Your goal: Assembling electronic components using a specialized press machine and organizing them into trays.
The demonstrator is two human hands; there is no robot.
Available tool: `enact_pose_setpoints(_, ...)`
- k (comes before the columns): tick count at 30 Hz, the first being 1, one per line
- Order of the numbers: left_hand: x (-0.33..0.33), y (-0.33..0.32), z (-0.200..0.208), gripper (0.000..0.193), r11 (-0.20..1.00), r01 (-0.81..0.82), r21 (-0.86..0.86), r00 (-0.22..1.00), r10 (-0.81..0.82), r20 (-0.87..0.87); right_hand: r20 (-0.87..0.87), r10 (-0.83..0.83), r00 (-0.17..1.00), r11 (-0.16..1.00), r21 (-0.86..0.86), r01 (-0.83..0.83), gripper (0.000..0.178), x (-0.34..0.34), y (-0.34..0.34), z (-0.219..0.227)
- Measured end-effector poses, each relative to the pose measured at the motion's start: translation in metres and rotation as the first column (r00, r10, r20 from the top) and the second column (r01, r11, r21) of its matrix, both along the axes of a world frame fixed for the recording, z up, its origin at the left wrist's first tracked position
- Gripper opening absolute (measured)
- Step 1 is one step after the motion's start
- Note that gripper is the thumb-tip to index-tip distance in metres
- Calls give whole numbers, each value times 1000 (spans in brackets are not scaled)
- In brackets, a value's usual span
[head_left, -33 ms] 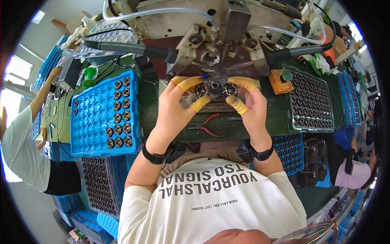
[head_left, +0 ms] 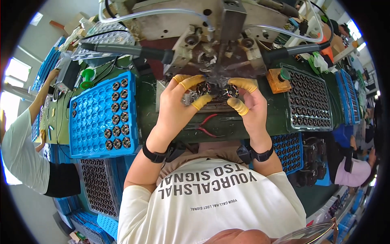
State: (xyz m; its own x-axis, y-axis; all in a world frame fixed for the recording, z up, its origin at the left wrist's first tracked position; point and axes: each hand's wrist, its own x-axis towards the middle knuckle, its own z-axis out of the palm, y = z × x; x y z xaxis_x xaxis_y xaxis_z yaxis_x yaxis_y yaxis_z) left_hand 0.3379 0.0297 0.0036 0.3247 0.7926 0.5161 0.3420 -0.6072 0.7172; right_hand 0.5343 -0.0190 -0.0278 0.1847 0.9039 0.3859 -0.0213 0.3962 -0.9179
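Watching the head feed here, and honestly nothing is changing from the earlier shot; same pose, same spots. The left hand [head_left: 175,106] is sitting at the front edge of the metal machine [head_left: 211,36], with its yellow-capped fingers [head_left: 191,82] pinched on a small round dark part [head_left: 203,88]. The right hand [head_left: 252,106] is mirroring it, pinching a second round part [head_left: 231,91] just beside the first one. Both parts are sitting right under the machine's middle, on the little metal plate [head_left: 211,106] in front of it.

Red-handled pliers [head_left: 205,127] are lying on the green bench [head_left: 148,110] between the wrists, untouched. The blue tray [head_left: 91,118] on the left is holding a few rows of the same dark round parts, and the black tray [head_left: 309,99] on the right is looking nearly full. Another person in a white sleeve [head_left: 18,158] is working at the far left.
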Motion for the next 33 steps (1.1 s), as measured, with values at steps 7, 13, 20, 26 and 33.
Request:
enact_pose_setpoints(7,17,20,-11,41,994,53,-93,996,-59,-63,-187,70,980,998,8,-70,48,22,-22,-1)
enact_pose_setpoints(13,19,23,-9,46,995,46,-90,990,-58,-127,-177,65,982,998,10,-65,49,28,-27,-3)
enact_pose_setpoints(20,19,23,-9,48,992,81,-95,990,-91,-104,-78,40,996,997,63,-35,51,31,-30,-2)
enact_pose_setpoints(26,19,24,-19,54,994,-8,-106,994,-4,-109,-33,6,999,997,80,-3,51,34,-35,-1)
enact_pose_setpoints(33,23,17,-13,50,998,-52,36,968,59,-242,67,-48,997,995,91,42,50,37,-37,-4)
